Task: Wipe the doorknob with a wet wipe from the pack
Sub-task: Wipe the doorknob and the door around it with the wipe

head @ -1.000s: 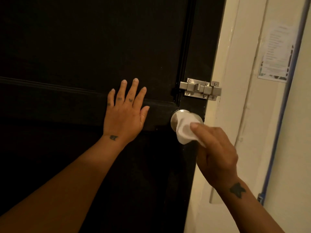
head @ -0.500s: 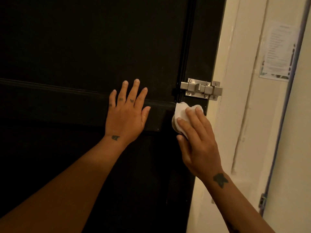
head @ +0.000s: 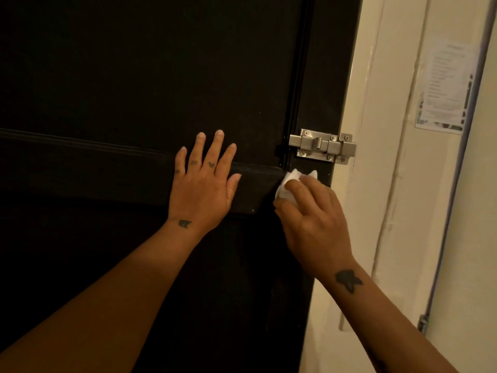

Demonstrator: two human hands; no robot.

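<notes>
My right hand [head: 312,219] is cupped over the doorknob on the dark door [head: 134,76], with a white wet wipe [head: 286,188] pressed under its fingers. The wipe and the hand hide the knob completely. Only the wipe's top and left edges stick out from under my fingers. My left hand [head: 204,181] lies flat on the door's middle rail, fingers spread, a hand's width left of the knob. The wipe pack is not in view.
A steel slide bolt [head: 322,145] is screwed to the door just above the knob. The cream door frame [head: 376,130] runs down the right side. On the wall beyond it hangs a printed paper notice [head: 443,84].
My right hand has moved from the knob's lower right up and over it, and the steel knob face that showed a second ago is now covered. My left hand has stayed flat.
</notes>
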